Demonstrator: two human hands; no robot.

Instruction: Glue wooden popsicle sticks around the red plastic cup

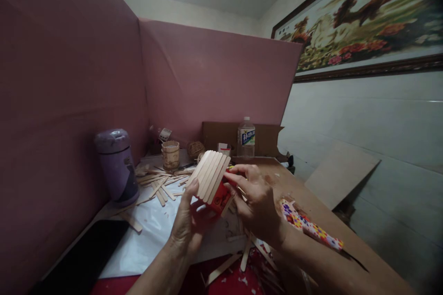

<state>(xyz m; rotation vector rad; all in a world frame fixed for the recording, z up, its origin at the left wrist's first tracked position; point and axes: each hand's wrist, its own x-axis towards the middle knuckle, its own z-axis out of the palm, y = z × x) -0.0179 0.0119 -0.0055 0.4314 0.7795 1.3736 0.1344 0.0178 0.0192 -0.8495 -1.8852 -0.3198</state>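
In the head view, the person's left hand (188, 221) is gripping a red box (223, 197), thumb pressing on the flat sticks (209, 175) covering its face, fingers supporting below. The box is sitting tilted above the table (311, 212), the sticks' long axis slanting from lower left to upper right, far ends pointing away. The right hand (256, 198) is touching the box's right side, fingers bent; whether it is pinching anything, one cannot tell.

Red box (224, 198), held tilted; pale flat sticks (209, 175) side by side on one face.
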